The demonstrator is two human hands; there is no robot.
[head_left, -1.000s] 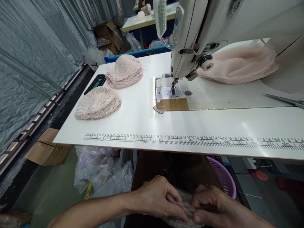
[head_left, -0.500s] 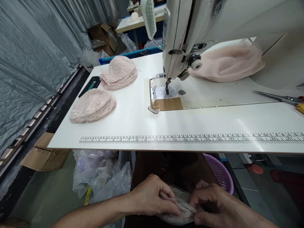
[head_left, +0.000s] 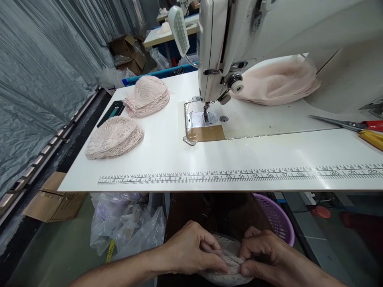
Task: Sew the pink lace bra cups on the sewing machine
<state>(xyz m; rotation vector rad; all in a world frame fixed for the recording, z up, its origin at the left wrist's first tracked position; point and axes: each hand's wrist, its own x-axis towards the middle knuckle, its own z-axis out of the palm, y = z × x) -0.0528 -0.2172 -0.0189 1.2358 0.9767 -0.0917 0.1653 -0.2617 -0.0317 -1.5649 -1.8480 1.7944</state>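
Below the table's front edge, my left hand (head_left: 191, 249) and my right hand (head_left: 265, 257) pinch a pale lace fabric piece (head_left: 227, 265) between their fingertips, held over my lap. Both hands are closed on it, thumbs meeting near its middle. On the white table (head_left: 167, 155) lie two stacks of pink lace cups: one near the left front (head_left: 115, 137), one further back (head_left: 148, 95). The sewing machine (head_left: 239, 36) stands at the back, its needle (head_left: 206, 115) over the metal plate.
A pile of pink fabric (head_left: 275, 81) lies behind the machine head. Scissors (head_left: 347, 124) with red and yellow handles rest at the right. A ruler strip (head_left: 239, 175) runs along the table front. Purple basket (head_left: 273, 217), plastic bags (head_left: 125, 223) and a cardboard box (head_left: 52, 197) sit below.
My hands stayed over my lap, fingers shifting slightly along the lace piece. The view drifted right, bringing the scissors' handles into sight.
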